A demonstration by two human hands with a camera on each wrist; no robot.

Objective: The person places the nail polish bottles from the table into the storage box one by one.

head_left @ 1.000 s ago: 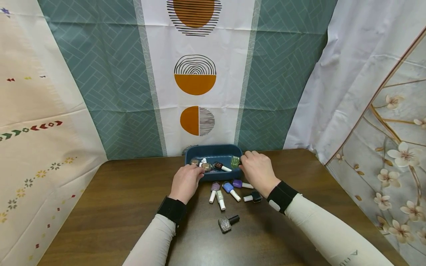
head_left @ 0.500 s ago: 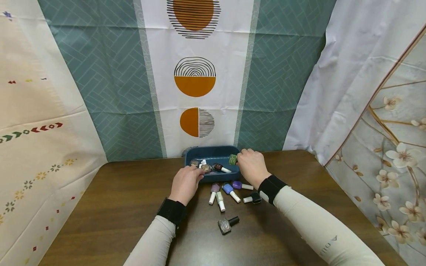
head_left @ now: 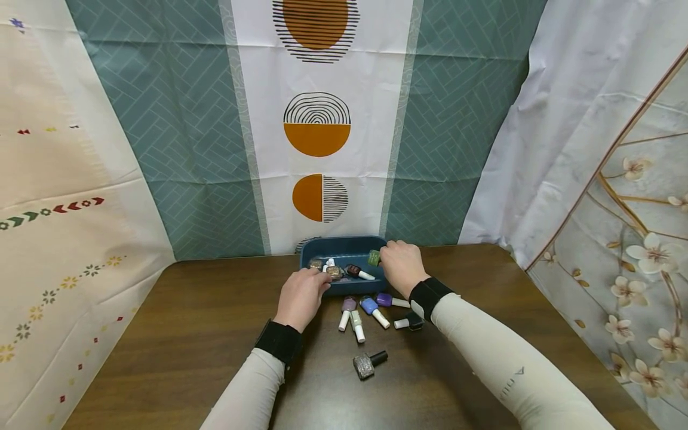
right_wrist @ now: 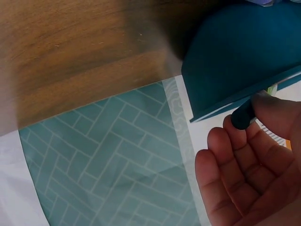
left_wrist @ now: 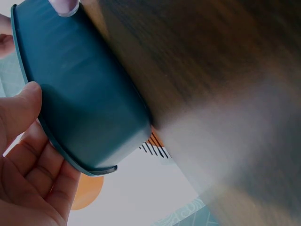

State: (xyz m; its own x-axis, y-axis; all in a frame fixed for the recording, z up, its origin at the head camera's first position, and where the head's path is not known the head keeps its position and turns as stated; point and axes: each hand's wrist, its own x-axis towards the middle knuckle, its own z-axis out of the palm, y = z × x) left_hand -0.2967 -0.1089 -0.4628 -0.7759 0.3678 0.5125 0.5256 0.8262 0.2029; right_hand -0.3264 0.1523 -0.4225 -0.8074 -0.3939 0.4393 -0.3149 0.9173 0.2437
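Observation:
My right hand (head_left: 403, 263) pinches a green nail polish bottle (head_left: 374, 258) by its dark cap (right_wrist: 243, 115), at the right end of a dark teal bin (head_left: 349, 289). The bottle's body is over the bin. My left hand (head_left: 301, 295) grips the bin's front-left rim, thumb on the near side and fingers curled beyond it in the left wrist view. Inside the bin, close to those fingers, lies a gold glitter polish bottle (head_left: 334, 273). A dark red bottle (head_left: 353, 270) with a white cap lies in the middle.
In front of the bin lie mauve (head_left: 349, 304), pale green (head_left: 356, 320), blue (head_left: 368, 305), purple (head_left: 384, 299) and black (head_left: 415, 321) polish bottles. Nearer me is a silver glitter bottle (head_left: 364, 366). Patterned fabric (head_left: 215, 149) hangs behind the wooden table (head_left: 215, 334).
My right hand has shifted slightly left with the green nail polish bottle, its forearm swinging inward. My left hand stays at the bin's rim.

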